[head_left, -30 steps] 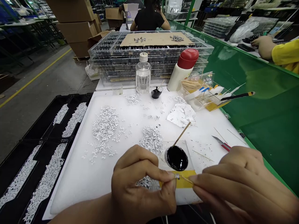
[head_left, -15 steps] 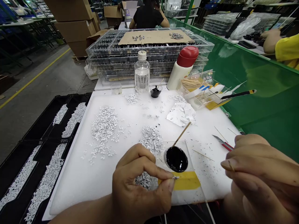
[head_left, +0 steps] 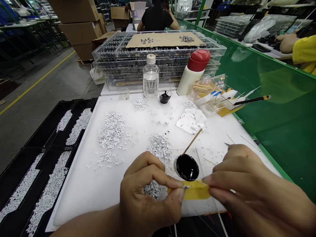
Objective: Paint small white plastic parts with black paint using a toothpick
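Observation:
My left hand [head_left: 148,194] pinches a tiny white piece [head_left: 186,187] between thumb and forefinger, just above a yellow tape strip [head_left: 190,192]. My right hand [head_left: 249,187] comes in from the right, its fingertips close to that piece and over the tape. A thin stick seems held in those fingers, though it is faint against the yellow. Beside them, a pool of black paste [head_left: 187,167] lies on a clear plastic sheet [head_left: 204,164], with a wooden stick [head_left: 192,142] resting in it. Under my left hand is a heap of white pieces [head_left: 155,190].
More white heaps lie on the white board [head_left: 74,197]. Behind stand a clear bottle [head_left: 150,80], a red-capped white bottle [head_left: 197,65] and stacked clear trays [head_left: 158,56]. Black trays [head_left: 49,184] lie left. A co-worker's yellow-sleeved arm [head_left: 303,52] is at upper right.
My right hand has come back leftward from where it was half a second ago, now close to the piece again. My left hand has barely moved.

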A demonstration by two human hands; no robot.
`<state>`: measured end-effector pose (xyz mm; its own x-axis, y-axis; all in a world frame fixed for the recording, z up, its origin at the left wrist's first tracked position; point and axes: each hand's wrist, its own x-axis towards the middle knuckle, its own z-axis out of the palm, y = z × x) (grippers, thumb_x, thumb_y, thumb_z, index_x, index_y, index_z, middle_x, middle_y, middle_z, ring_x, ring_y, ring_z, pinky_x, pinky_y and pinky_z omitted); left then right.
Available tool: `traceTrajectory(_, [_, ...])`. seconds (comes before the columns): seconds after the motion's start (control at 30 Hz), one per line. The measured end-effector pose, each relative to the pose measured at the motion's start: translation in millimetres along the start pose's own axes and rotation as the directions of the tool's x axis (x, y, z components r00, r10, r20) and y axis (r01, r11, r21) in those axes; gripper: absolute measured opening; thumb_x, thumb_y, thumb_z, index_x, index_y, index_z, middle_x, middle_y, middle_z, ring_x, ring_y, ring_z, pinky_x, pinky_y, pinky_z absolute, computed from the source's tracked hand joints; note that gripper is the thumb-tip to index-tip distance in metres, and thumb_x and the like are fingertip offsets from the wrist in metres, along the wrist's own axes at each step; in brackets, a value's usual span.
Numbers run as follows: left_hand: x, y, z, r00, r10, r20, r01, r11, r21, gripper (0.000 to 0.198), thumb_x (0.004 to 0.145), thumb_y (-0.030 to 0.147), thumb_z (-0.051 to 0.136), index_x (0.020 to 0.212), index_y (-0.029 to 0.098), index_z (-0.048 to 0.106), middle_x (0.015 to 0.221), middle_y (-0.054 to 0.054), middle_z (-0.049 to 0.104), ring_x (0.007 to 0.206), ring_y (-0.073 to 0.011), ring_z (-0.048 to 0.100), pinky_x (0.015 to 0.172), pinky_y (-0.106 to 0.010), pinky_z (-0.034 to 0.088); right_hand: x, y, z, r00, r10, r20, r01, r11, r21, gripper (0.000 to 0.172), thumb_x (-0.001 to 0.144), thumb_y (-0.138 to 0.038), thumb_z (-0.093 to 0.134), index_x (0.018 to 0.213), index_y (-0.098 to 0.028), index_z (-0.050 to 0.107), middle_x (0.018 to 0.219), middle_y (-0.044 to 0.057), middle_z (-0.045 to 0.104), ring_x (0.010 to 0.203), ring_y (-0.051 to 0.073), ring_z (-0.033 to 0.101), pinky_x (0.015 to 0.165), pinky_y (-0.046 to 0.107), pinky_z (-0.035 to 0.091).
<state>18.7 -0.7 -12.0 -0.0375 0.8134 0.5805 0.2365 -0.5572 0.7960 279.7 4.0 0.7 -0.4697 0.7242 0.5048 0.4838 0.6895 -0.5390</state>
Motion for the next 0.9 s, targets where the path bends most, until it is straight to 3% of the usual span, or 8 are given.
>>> traceTrajectory(0.1, [-2,-1,0.5,1.0,0.009,-0.005,-0.009,1.0,0.003,0.015,0.082,0.008,0.082,0.079,0.023,0.082,0.072,0.007,0.07,0.057,-0.0063,0.066,0.057,-0.013,0.059,7,-5,-2,0.997,-0.044,0.068,0.041,0.998,0.04,0.029,0.119,-0.021,0.084,0.142,-0.037,0.088,0.094,0.001,0.085,0.08,0.025,0.078,0.078,0.042,0.066])
traceTrajectory(0.37, [-5,-1,-1.9,0.999,0.035,0.023,-0.035,0.999,0.004,0.02,0.081,0.005,0.085,0.086,0.025,0.085,0.075,0.004,0.074,0.057,-0.011,0.063,0.053,-0.021,0.057,4,-17,12,0.999,-0.027,-0.045,0.027,1.0,0.003,0.026,0.119,-0.016,0.082,0.137,-0.033,0.091,0.096,0.004,0.085,0.083,0.025,0.076,0.076,0.043,0.063])
traceTrajectory(0.53, [-4,-3,-3.1,0.999,0.03,0.017,-0.03,1.0,-0.007,0.021,0.081,0.005,0.087,0.086,0.025,0.085,0.076,0.004,0.075,0.057,-0.0122,0.064,0.051,-0.023,0.056,3,-15,14,0.999,-0.033,-0.038,0.032,0.998,-0.048,0.038,0.114,-0.014,0.09,0.145,-0.035,0.091,0.096,0.004,0.085,0.085,0.026,0.077,0.078,0.043,0.063])
traceTrajectory(0.77, [-4,-1,-2.6,1.0,0.027,0.015,-0.027,1.0,0.002,0.02,0.082,0.005,0.086,0.086,0.025,0.085,0.077,0.005,0.076,0.058,-0.0098,0.066,0.053,-0.02,0.057,6,-13,18,0.999,-0.036,-0.035,0.035,0.999,-0.031,0.021,0.127,-0.025,0.076,0.139,-0.033,0.092,0.09,0.003,0.082,0.079,0.023,0.072,0.079,0.042,0.061])
traceTrajectory(0.9, [-4,-1,-1.8,0.999,0.039,0.009,-0.039,0.999,0.012,0.022,0.081,0.004,0.082,0.086,0.025,0.085,0.077,0.006,0.075,0.058,-0.0088,0.067,0.054,-0.018,0.058,6,-13,19,0.998,-0.038,-0.055,0.035,0.999,-0.041,0.023,0.128,-0.026,0.074,0.141,-0.034,0.092,0.088,0.002,0.081,0.077,0.023,0.07,0.079,0.042,0.061])
